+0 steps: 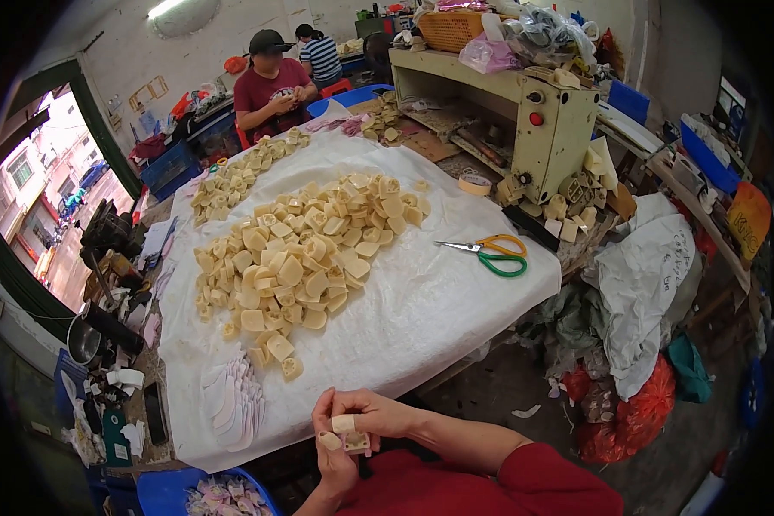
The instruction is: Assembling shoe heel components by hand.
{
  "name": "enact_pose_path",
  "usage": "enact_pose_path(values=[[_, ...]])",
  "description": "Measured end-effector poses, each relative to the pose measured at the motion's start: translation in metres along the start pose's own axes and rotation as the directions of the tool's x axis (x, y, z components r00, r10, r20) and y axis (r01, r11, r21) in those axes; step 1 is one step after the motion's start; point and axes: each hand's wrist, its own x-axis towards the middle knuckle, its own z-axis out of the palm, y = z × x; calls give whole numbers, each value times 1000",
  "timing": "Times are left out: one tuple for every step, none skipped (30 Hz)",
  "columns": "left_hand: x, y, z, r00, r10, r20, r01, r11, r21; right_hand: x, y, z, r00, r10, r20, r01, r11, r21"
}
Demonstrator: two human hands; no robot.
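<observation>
Near the table's front edge, my left hand (337,464) and my right hand (378,414) come together, both closed on a small cream-coloured moulded piece (356,443). A little pink shows at its lower edge. Both thumbs have pale wraps on them. Fingers partly hide the piece, so its full shape cannot be made out. Beyond my hands, a big pile of similar cream cup-shaped pieces (297,249) lies on the white sheet (421,318) over the table. Fanned pale pinkish flat cut-outs (234,404) rest at the sheet's near left corner.
Scissors (500,256) with orange and green handles lie at the right. Beneath the near left corner stands a blue tub (159,492) of pinkish pieces. A cream machine (546,129) stands at the back right. Across the table sits a co-worker (271,90). Bags (636,404) crowd the right floor.
</observation>
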Motion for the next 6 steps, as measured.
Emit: enact_pose_path(values=[[-2, 1, -1, 1000, -10, -4, 10, 998, 59, -1, 2, 2, 1000, 4, 1, -4, 1000, 0], [-3, -2, -4, 1000, -12, -7, 12, 998, 56, -3, 2, 4, 999, -34, -23, 34, 999, -10], [-2, -5, -8, 1000, 14, -2, -14, 997, 76, -4, 2, 7, 996, -73, -46, 72, 997, -22], [-2, -7, -10, 999, 40, 3, -40, 995, 95, -3, 2, 10, 997, -69, -45, 68, 997, -23], [-2, -8, -9, 998, 52, -32, -50, 997, 52, -1, 1, 13, 985, -153, -80, 148, 986, -73], [1, -4, -3, 996, 62, -67, -61, 998, 9, 1, 1, 17, 965, -237, -111, 223, 967, -125]])
